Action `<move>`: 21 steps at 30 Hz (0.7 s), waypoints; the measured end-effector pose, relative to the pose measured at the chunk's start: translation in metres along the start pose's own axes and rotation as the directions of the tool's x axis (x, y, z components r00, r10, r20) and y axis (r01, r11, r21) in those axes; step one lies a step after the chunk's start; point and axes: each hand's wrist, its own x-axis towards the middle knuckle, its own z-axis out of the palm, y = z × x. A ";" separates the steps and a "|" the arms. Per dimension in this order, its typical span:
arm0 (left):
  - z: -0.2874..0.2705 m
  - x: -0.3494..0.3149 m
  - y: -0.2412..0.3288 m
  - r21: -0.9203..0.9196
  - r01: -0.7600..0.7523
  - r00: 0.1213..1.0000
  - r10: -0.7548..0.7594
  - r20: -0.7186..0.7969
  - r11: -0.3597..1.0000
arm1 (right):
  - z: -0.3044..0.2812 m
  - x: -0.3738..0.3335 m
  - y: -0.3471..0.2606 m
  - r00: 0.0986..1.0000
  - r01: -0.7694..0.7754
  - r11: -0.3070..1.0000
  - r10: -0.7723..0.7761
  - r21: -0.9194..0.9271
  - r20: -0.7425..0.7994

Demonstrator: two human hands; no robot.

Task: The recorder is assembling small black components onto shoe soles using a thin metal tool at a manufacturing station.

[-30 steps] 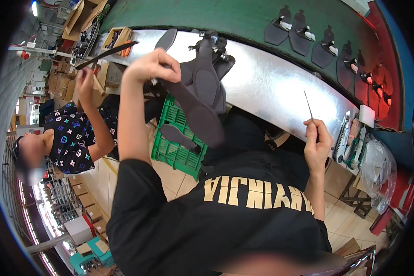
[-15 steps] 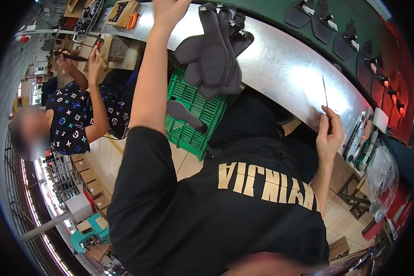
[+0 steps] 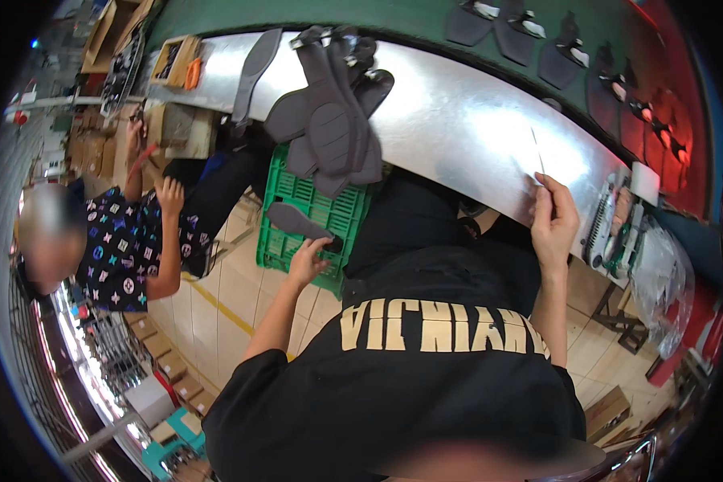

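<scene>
L hand (image 3: pixel 310 261) low, at the dark narrow end of a grey shoe sole (image 3: pixel 296 218); fingers part-curled, thumb apart; can't tell if they've closed on it. Sole lies on a green plastic crate (image 3: pixel 275 189), wide end pointing away from the hand. R hand (image 3: pixel 556 215) pinches a thin stick-like tool (image 3: pixel 537 153) btwn thumb & fingers, tip up, over the edge of a shiny metal bench (image 3: pixel 434 100).

Sole prob. light, bendy, matt & not v. slippery; narrow end w/ its dark fitting looks the firmest hold, thumb one side, fingers other. Broad end may flop a bit.

Further out: heap of similar soles (image 3: pixel 329 132) overhanging bench, single sole (image 3: pixel 257 64) to its left; beyond, strapped soles (image 3: pixel 560 60) on a green surface (image 3: pixel 394 24).
</scene>
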 end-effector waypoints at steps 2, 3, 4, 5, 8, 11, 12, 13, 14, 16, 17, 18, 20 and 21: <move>0.004 0.004 -0.010 0.013 -0.067 0.992 0.068 -0.102 0.998 | 0.001 -0.001 0.002 0.999 0.036 0.999 -0.036 -0.004 -0.020; 0.002 0.005 -0.012 0.019 -0.087 0.992 0.089 -0.092 0.996 | 0.001 -0.002 0.002 0.999 0.030 1.000 -0.030 0.004 -0.026; -0.003 0.006 -0.010 0.088 -0.185 0.974 0.194 -0.120 0.979 | 0.001 -0.002 0.000 0.999 0.030 0.999 -0.030 0.010 -0.029; -0.010 0.009 -0.008 0.159 -0.274 0.944 0.297 -0.143 0.948 | 0.000 -0.004 -0.004 0.998 0.032 0.999 -0.032 0.004 -0.047; -0.055 0.010 0.013 0.192 -0.318 0.901 0.359 -0.242 0.929 | -0.002 -0.007 -0.009 0.997 0.051 0.998 -0.050 0.029 -0.059; -0.120 0.006 0.095 0.047 -0.340 0.827 0.323 -0.460 0.939 | 0.000 -0.019 -0.022 0.989 -0.094 0.954 0.056 0.286 0.138; -0.141 0.000 0.134 -0.011 -0.346 0.810 0.293 -0.508 0.938 | 0.002 -0.021 -0.030 0.974 -0.099 0.948 0.030 0.303 0.224; -0.156 -0.008 0.163 -0.096 -0.382 0.801 0.278 -0.530 0.919 | 0.008 -0.022 -0.043 0.958 -0.084 0.938 -0.017 0.337 0.286; -0.166 -0.012 0.185 -0.056 -0.444 0.751 0.337 -0.568 0.895 | 0.016 -0.023 -0.059 0.938 -0.070 0.927 -0.064 0.367 0.341; -0.180 -0.015 0.220 0.051 -0.580 0.613 0.477 -0.630 0.813 | 0.026 -0.019 -0.084 0.851 0.150 0.934 -0.289 0.324 0.438; -0.180 -0.013 0.235 0.058 -0.577 0.607 0.475 -0.637 0.815 | 0.033 -0.017 -0.103 0.825 0.222 0.916 -0.359 0.334 0.436; -0.179 -0.008 0.251 0.069 -0.658 0.529 0.526 -0.666 0.749 | 0.040 -0.017 -0.121 0.797 0.292 0.894 -0.423 0.339 0.432; -0.170 0.009 0.289 0.101 -0.780 0.377 0.592 -0.713 0.618 | 0.062 -0.020 -0.127 0.758 0.432 0.800 -0.573 0.417 0.313; -0.160 0.018 0.299 0.120 -0.770 0.368 0.590 -0.719 0.626 | 0.063 -0.022 -0.129 0.718 0.330 0.843 -0.516 0.424 0.468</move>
